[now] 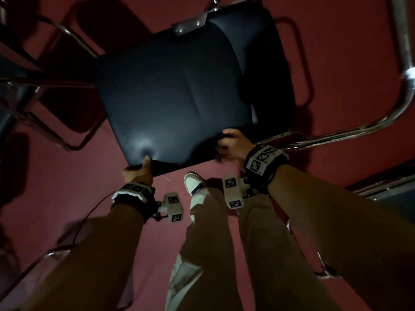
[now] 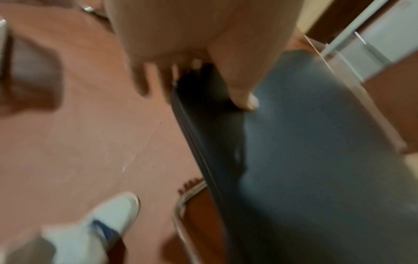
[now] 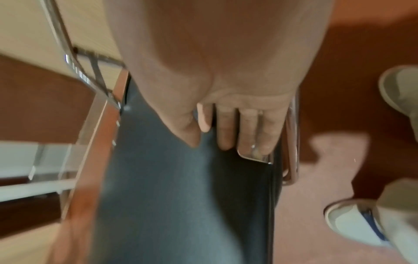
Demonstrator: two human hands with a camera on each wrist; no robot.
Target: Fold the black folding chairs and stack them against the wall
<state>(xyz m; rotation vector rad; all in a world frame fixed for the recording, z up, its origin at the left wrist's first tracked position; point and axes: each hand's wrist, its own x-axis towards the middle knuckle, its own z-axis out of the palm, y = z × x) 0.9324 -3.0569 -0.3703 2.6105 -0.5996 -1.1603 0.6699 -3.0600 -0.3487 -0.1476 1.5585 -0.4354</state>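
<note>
A black padded chair seat (image 1: 179, 90) fills the middle of the head view, tilted, with a metal bracket (image 1: 190, 24) at its far edge. My left hand (image 1: 139, 169) grips the seat's near left corner, thumb (image 2: 244, 96) pressed on the padding (image 2: 305, 142) and fingers tucked under the edge. My right hand (image 1: 229, 144) holds the near right corner. In the right wrist view its thumb lies on the padding (image 3: 169, 178) and its fingers (image 3: 244, 132) wrap the side edge by a chrome piece. The chair's legs are mostly hidden below the seat.
Other black chairs with chrome legs (image 1: 27, 86) crowd the left side. A thick chrome tube (image 1: 399, 86) curves down the right, and another chair edge (image 1: 386, 189) sits lower right. My white shoe (image 1: 193, 182) stands on the red floor (image 1: 336, 63) just under the seat.
</note>
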